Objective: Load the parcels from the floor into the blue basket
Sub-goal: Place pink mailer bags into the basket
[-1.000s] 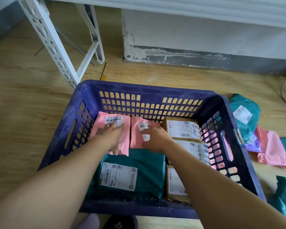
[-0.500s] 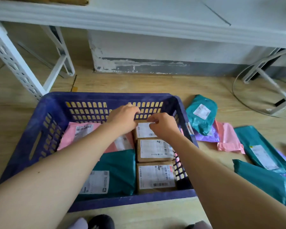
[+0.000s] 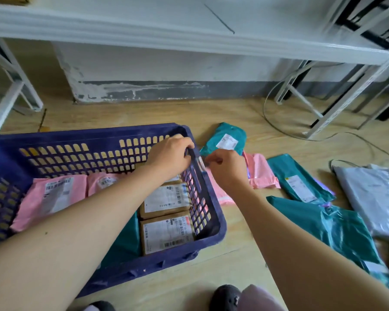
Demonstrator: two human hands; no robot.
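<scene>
Blue basket (image 3: 94, 135) sits on the wood floor (image 3: 245, 261), approx half loaded. Two pink mailers (image 3: 52, 198) lie flat near its 12 o'clock wall, brown boxes (image 3: 166, 198) run in a row down the 3 o'clock wall w/ labels up, and a teal bag (image 3: 124, 241) at 6 o'clock is mostly hidden by the forearm. All packed flat & edge to edge, prob. to leave room for a second layer.

Left hand (image 3: 169, 157) reaches across the load to the basket's 2 o'clock corner, fingers (image 3: 182, 144) curled over the rim. It looks like a steadying or pulling grip, to keep the basket tight beside the pile.

Right hand (image 3: 228, 170) is just outside the 3 o'clock wall, above a pink parcel (image 3: 262, 171). Its fingers are bent, thumb & forefinger drawn close. Can't tell if they pinch anything or touch the parcel.

Parcels left to load are all on the floor at 3 o'clock of the basket:
- small teal parcel (image 3: 225, 136), at 12 o'clock of the right hand
- the pink one
- long teal parcel (image 3: 299, 178)
- big teal bag (image 3: 332, 232), at 4 o'clock
- grey bag (image 3: 373, 196), farthest out

They overlap, so top ones prob. go first; nearest picks are pink or small teal. Soft mailers will sag, so better to grip an edge or scoop flat. A cable (image 3: 279, 129) loops on the floor at 1 o'clock, near the small teal parcel: risk of snagging it.
</scene>
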